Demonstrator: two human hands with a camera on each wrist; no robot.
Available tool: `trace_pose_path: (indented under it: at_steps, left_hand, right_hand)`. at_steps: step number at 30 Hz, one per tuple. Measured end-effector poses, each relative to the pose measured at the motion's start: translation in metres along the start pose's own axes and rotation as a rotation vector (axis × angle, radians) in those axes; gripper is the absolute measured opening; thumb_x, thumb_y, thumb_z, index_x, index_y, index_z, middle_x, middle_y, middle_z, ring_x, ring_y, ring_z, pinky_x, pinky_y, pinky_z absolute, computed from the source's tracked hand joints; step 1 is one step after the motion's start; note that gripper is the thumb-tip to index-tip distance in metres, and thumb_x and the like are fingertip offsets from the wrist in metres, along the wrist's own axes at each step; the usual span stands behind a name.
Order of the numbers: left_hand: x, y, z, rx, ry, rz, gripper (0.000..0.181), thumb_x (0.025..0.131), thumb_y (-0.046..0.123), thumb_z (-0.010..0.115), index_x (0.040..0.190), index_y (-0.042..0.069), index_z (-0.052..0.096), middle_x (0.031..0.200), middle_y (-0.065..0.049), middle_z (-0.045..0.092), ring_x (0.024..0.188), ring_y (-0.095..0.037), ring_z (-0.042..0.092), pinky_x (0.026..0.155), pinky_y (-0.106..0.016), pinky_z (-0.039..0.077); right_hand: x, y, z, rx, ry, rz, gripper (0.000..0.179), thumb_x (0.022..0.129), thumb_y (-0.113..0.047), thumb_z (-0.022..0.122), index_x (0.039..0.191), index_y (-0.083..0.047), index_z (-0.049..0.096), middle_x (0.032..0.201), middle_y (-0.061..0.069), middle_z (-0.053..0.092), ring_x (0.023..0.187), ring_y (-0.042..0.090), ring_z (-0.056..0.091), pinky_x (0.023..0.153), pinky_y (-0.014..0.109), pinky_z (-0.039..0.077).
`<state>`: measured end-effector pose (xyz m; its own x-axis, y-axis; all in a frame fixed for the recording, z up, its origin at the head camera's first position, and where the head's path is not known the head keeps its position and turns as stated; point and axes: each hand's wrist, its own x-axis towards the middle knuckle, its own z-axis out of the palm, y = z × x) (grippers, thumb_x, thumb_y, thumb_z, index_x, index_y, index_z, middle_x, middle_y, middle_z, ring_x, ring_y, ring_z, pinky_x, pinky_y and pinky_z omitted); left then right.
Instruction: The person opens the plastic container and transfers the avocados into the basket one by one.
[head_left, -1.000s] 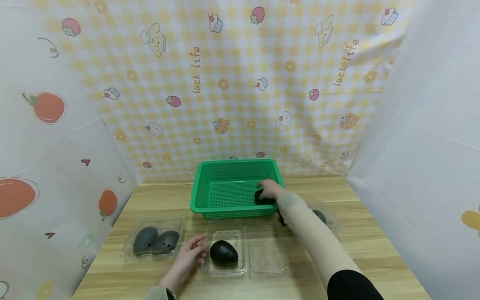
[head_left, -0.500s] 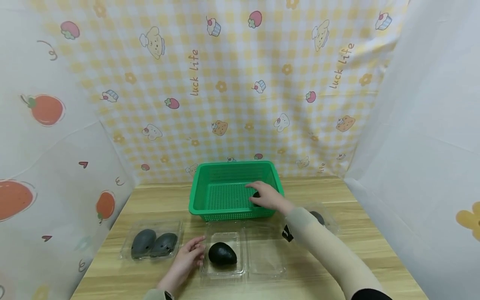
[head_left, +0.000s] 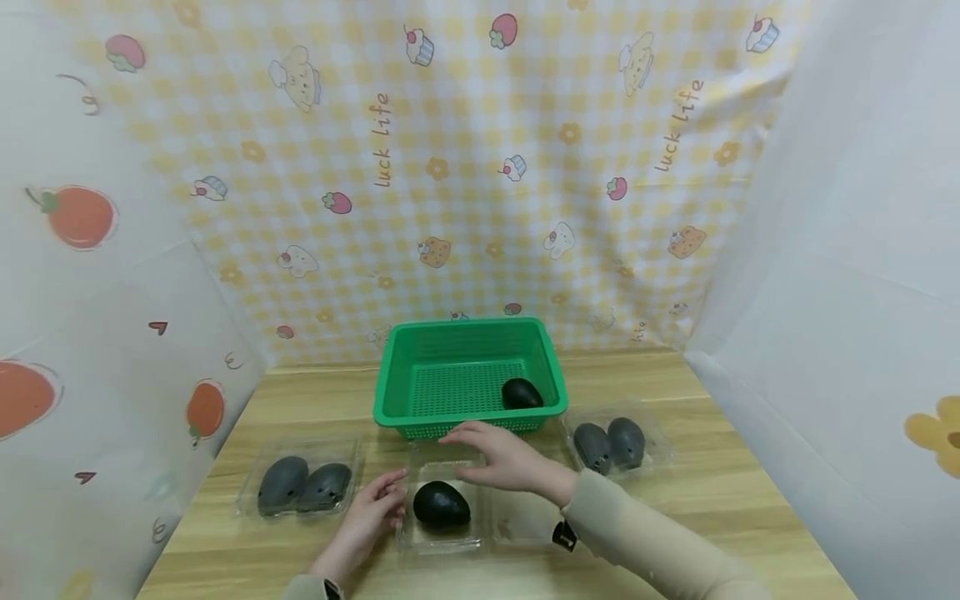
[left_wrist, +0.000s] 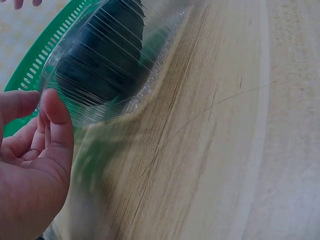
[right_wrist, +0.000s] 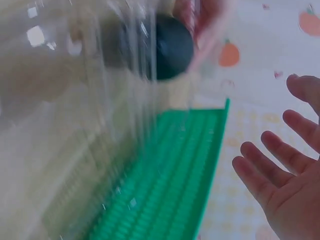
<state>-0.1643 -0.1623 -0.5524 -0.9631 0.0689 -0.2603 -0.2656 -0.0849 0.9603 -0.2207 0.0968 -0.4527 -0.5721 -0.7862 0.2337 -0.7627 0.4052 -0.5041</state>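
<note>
A clear plastic clamshell box (head_left: 448,547) lies open at the front of the table, with one black avocado (head_left: 441,505) in its left half. My left hand (head_left: 372,510) pinches the left rim of this box; the left wrist view shows its edge between thumb and forefinger. Over the box's back part hovers my right hand (head_left: 504,458), holding nothing, its fingers spread in the right wrist view. This hand and forearm hide some of the lid half. Behind the box, a second avocado (head_left: 521,393) rests in the front right corner of a green basket (head_left: 416,423).
To the left sits a closed clear box (head_left: 352,450) with two dark avocados in it. Another closed box (head_left: 655,442) with two avocados is at the right, beside my right forearm. Patterned cloth (head_left: 465,208) hangs behind the wooden table (head_left: 712,500).
My right hand has let go of the avocado in the basket and come back toward me and left, over the open box. My left hand has stayed at the box's rim.
</note>
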Motion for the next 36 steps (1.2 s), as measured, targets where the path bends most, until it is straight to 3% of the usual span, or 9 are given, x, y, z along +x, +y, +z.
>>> trace_pose_path:
  at_steps: [8,15,25,36]
  left_hand:
    - [-0.001,0.001,-0.001,-0.001,0.012,0.002,0.049,0.096,0.007,0.056,0.139,-0.01,0.039,0.095,-0.004,0.052,0.077,-0.015,0.052,0.061,-0.025,0.049]
    - [-0.001,0.003,-0.002,-0.005,0.002,-0.009,0.049,0.098,0.009,0.055,0.14,-0.01,0.038,0.095,-0.003,0.053,0.077,-0.014,0.052,0.061,-0.025,0.048]
    - [-0.001,0.004,-0.001,-0.012,-0.002,-0.01,0.05,0.097,0.008,0.055,0.14,-0.01,0.038,0.095,-0.003,0.053,0.077,-0.013,0.052,0.06,-0.024,0.048]
    - [0.0,0.003,-0.001,-0.004,-0.011,-0.019,0.052,0.097,0.009,0.056,0.141,-0.01,0.037,0.096,-0.003,0.053,0.078,-0.014,0.053,0.062,-0.025,0.049]
  right_hand:
    - [0.005,-0.009,0.035,0.018,-0.075,0.011,0.048,0.093,-0.034,0.066,0.136,-0.018,0.055,0.135,0.0,0.051,0.118,0.013,0.053,0.093,0.027,0.047]
    - [0.011,-0.006,0.059,-0.036,-0.171,0.101,0.057,0.088,-0.035,0.071,0.14,-0.019,0.052,0.144,0.005,0.044,0.126,0.019,0.047,0.096,0.032,0.046]
    - [0.017,0.0,0.077,-0.088,-0.204,0.194,0.063,0.084,-0.035,0.076,0.141,-0.026,0.05,0.148,0.005,0.039,0.128,0.026,0.046,0.095,0.038,0.046]
    - [0.02,-0.001,0.084,-0.104,-0.244,0.217,0.067,0.078,-0.034,0.081,0.139,-0.028,0.053,0.146,0.006,0.042,0.125,0.024,0.048,0.092,0.035,0.047]
